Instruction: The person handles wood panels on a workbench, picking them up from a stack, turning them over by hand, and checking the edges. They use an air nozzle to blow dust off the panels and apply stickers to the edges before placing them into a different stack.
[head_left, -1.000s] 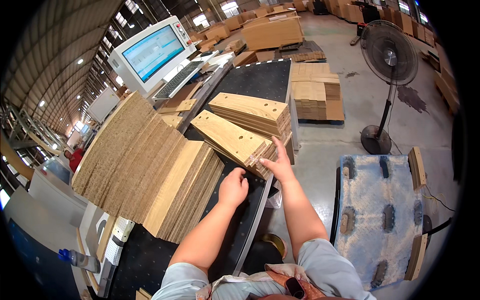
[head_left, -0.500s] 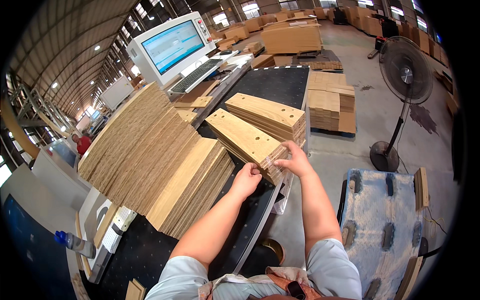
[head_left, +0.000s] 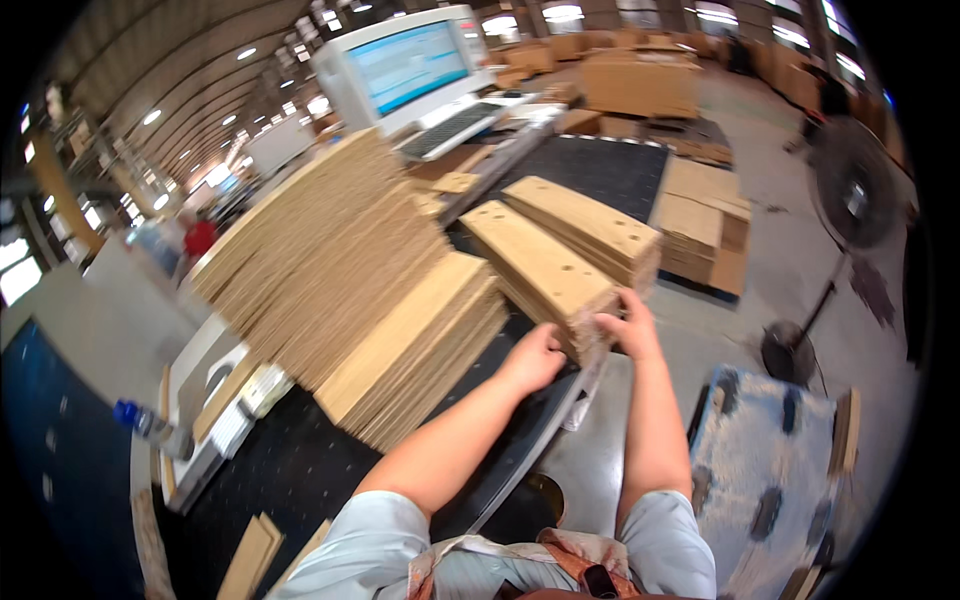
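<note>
A stack of drilled wooden boards (head_left: pixel 540 262) lies lengthwise on the black table, its near end toward me. My left hand (head_left: pixel 535 360) is closed, fingers curled against the lower left side of that near end; the fingertips are partly hidden. At the right corner of the same end, my right hand (head_left: pixel 632 325) has its thumb on the end face and its fingers around the side. A second drilled stack (head_left: pixel 590 225) sits just to the right and behind. Left of my hands stands a large block of stacked boards (head_left: pixel 330 260), with a lower stack (head_left: pixel 410 340) against it.
A computer with a monitor (head_left: pixel 408 65) and keyboard (head_left: pixel 452 132) stands beyond the black table (head_left: pixel 300 450). On the floor to the right are a blue worn pallet (head_left: pixel 755 450), a standing fan (head_left: pixel 852 190) and stacked cardboard (head_left: pixel 695 220). A blue-capped bottle (head_left: pixel 155 428) is at left.
The view has swung left and blurred, so everything sits further right and some things lower. Both hands stay at the near end of the drilled stack.
</note>
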